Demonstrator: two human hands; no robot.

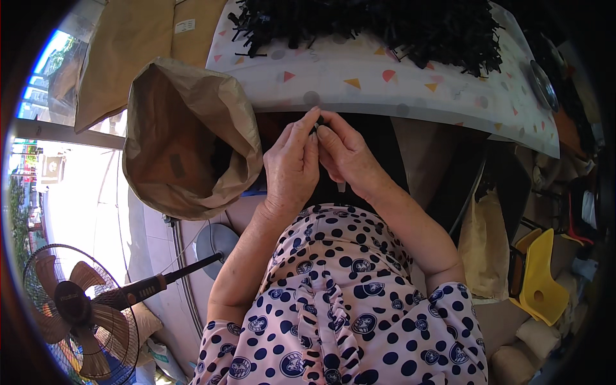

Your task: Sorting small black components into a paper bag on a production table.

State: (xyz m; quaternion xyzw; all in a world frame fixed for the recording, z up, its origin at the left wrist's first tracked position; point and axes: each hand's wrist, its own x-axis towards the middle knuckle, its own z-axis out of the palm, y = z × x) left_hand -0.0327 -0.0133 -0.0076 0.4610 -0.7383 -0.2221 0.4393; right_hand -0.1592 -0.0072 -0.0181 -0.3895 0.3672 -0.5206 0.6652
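Note:
Both hands meet in front of my body, just off the near edge of the table (256,96). My left hand (292,163) pinches a small black piece (316,126) between thumb and fingertips. My right hand (350,153) is closed on the same piece, thumb against it. The fingers cover most of it, so its exact kind is hidden. A heap of thin, short black pieces (378,29) with branching ends lies on the table beyond my hands. Left of my left hand stands a large brown paper sack (247,128), its mouth gaping toward me.
The table has a white cover with coloured shapes. A fan (74,301) stands at the lower left. More brown paper (138,45) is at the upper left. On the right are another paper sack (484,250), a yellow chair (542,282) and a round dark-rimmed object (544,88) by the table's edge.

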